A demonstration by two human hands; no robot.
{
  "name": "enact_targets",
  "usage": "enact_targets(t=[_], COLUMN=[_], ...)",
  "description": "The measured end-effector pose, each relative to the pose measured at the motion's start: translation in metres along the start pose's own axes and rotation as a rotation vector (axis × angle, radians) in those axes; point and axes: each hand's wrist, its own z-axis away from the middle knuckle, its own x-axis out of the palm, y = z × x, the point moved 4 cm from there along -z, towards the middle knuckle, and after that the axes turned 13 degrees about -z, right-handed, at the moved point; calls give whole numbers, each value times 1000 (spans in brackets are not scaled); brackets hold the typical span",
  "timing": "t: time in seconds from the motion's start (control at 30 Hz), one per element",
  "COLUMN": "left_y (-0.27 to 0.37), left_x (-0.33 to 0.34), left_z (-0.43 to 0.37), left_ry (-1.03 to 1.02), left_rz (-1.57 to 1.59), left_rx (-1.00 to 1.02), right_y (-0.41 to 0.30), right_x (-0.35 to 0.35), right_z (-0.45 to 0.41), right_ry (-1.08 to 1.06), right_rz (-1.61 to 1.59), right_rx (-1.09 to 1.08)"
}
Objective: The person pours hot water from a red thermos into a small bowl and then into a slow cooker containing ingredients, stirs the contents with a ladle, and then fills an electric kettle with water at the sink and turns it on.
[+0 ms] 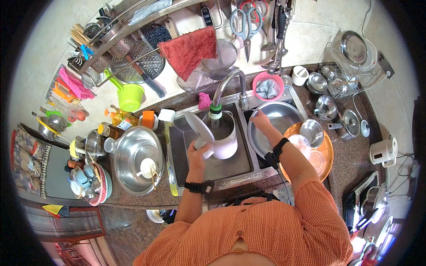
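Note:
My left hand (197, 154) grips the handle of a white electric kettle (226, 146), whose lid (199, 128) is tipped up on the handle side. The kettle is over the left bowl of a double sink (206, 169). Above its mouth hangs the nozzle of a chrome gooseneck faucet (218, 89), and water appears to run from it into the kettle. My right hand (261, 120) has its fingers on the thin faucet lever (251, 109). Below that hand, a wide steel basin (283, 116) sits in the right bowl of the sink.
A large steel bowl (129, 179) holding a small white bowl (147, 166) stands left of the sink. To the right is an orange tray (327, 159) with bowls. A pink basket (282, 85) sits behind. A red cloth (189, 50) and scissors (247, 30) hang above.

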Motion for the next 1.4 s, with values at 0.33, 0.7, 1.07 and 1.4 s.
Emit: enact_targets(t=[0.33, 0.7, 1.07, 1.4], left_y=[-8, -18, -15, 4], left_x=[-4, -7, -11, -41], left_z=[-2, -11, -1, 32], left_ry=[-4, 28, 16, -17], left_rz=[-50, -32, -50, -116], left_rx=[-8, -4, -11, -31], right_y=[-1, -10, -47, -230], right_x=[2, -2, 33, 15], right_z=[-3, 1, 2, 184], right_ry=[25, -25, -9, -159], right_rz=[-240, -485, -325, -288], right_rx=[95, 190, -64, -1029])
